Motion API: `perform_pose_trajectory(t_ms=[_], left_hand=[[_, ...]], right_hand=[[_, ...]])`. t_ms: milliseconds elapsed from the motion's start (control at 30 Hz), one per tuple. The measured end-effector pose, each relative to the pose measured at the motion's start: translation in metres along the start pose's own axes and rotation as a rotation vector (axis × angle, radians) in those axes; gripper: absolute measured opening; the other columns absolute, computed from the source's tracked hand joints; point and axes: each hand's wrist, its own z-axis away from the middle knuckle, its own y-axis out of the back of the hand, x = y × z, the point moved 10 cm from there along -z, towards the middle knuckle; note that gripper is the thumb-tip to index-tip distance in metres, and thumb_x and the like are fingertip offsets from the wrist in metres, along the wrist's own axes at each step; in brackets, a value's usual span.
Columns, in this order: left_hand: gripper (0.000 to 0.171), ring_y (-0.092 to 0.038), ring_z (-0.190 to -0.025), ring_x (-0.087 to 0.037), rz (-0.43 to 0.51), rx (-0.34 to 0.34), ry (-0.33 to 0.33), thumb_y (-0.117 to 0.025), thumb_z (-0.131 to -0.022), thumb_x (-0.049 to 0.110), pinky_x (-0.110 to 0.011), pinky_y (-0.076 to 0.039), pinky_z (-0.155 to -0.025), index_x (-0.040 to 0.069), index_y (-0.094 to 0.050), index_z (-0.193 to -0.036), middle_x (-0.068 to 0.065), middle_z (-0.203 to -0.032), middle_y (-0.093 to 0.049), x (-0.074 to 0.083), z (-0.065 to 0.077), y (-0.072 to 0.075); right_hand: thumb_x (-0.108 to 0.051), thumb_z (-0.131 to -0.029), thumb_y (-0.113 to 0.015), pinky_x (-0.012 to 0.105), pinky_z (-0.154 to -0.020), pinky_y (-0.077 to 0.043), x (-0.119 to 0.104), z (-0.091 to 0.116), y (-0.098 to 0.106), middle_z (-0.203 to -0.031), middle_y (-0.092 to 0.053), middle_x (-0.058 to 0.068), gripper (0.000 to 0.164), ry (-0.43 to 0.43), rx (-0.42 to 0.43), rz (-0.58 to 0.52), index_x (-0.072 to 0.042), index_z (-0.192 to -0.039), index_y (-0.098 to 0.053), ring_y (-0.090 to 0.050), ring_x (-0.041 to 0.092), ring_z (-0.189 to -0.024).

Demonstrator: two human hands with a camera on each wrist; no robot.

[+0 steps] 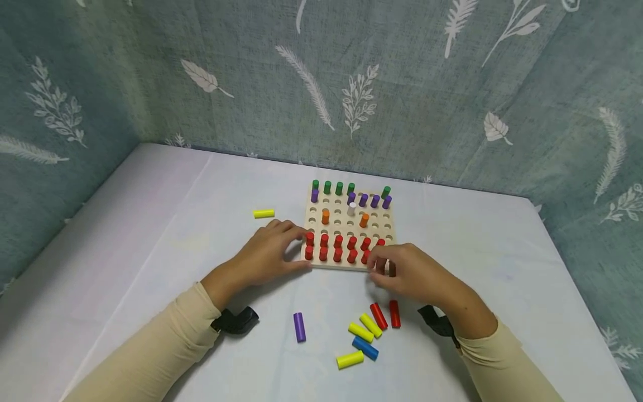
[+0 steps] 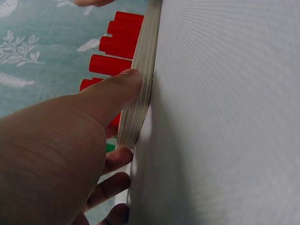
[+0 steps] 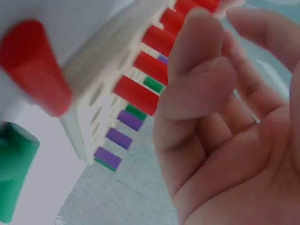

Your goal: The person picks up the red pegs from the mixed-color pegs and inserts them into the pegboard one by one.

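Note:
A light wooden pegboard (image 1: pixel 346 223) lies flat, bearing green, purple, white, orange and red pegs upright in its holes. My left hand (image 1: pixel 269 251) grips the board's front-left corner; in the left wrist view its thumb (image 2: pixel 124 86) lies along the front edge. At the front-right corner is my right hand (image 1: pixel 409 272), beside the front row of red pegs (image 1: pixel 352 256). Its fingers are bent in the right wrist view, with the thumb apart and no peg visible between them. The hand hides that corner in the head view.
In front of the board lie loose red pegs (image 1: pixel 394 314), yellow pegs (image 1: pixel 360 332), a blue peg (image 1: pixel 365 348) and a purple peg (image 1: pixel 299 327). Another yellow peg (image 1: pixel 263 213) lies left of the board. A green peg (image 3: pixel 16 168) shows in the right wrist view. Patterned cloth (image 1: pixel 321 84) hangs behind the table.

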Motion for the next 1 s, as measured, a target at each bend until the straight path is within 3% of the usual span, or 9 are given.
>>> perform_pose_trajectory(t_ms=[300,1000], left_hand=[[0.066,-0.054,-0.12,-0.023,-0.019,0.01,-0.009,-0.083,-0.078,0.048,-0.048,-0.045,-0.105,0.018,-0.061,-0.133,-0.002,-0.126,-0.064,0.004,0.001,-0.004],[0.065,-0.053,-0.12,-0.024,-0.04,0.026,-0.001,-0.082,-0.078,0.049,-0.048,-0.046,-0.104,0.018,-0.062,-0.132,-0.003,-0.126,-0.064,0.0,0.003,-0.008]], right_hand=[[-0.023,-0.088,-0.076,0.023,-0.056,-0.05,0.008,0.019,-0.024,-0.078,-0.062,-0.013,0.01,-0.007,-0.098,0.006,-0.024,-0.094,-0.068,-0.055,0.009,-0.067],[-0.032,-0.089,-0.075,0.023,-0.056,-0.048,0.011,0.022,-0.045,-0.072,-0.06,-0.014,0.013,0.017,-0.138,0.049,-0.024,-0.096,-0.068,-0.055,0.006,-0.063]])
